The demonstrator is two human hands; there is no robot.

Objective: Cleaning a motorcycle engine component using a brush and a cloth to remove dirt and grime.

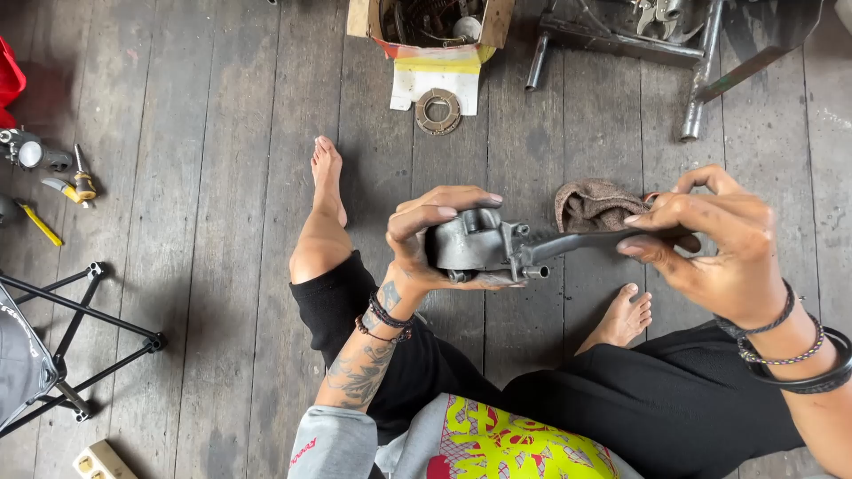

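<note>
- I sit on the dark plank floor (222, 177) with my bare feet out in front of me, and I hold a grey metal lever assembly (497, 247) up between my knees.
- My left hand (426, 244) is wrapped around the bulky body end of the part; its fingers (448, 200) curl over the top and are clamped on the casting, with the thumb underneath.
- My right hand (710, 239) takes the long, dark lever arm at its far end, the fingertips closed on it in a pinch.
- The part lies roughly level between both hands, body to the left, lever pointing right, lifted clear of the floor.
- A crumpled brown rag (595, 206) shows just behind the lever, next to my right fingers; I cannot tell whether it touches the part or my hand.
- Ahead of me stands an open cardboard box (435, 27) with metal pieces inside, and a round metal ring (438, 111) lies on the floor just in front of it.
- To the right of the box stands a grey metal frame (701, 62).
- Far to my left lie small tools, among them a yellow-handled tool (40, 223), and nearer me a black folding stand (80, 328).
</note>
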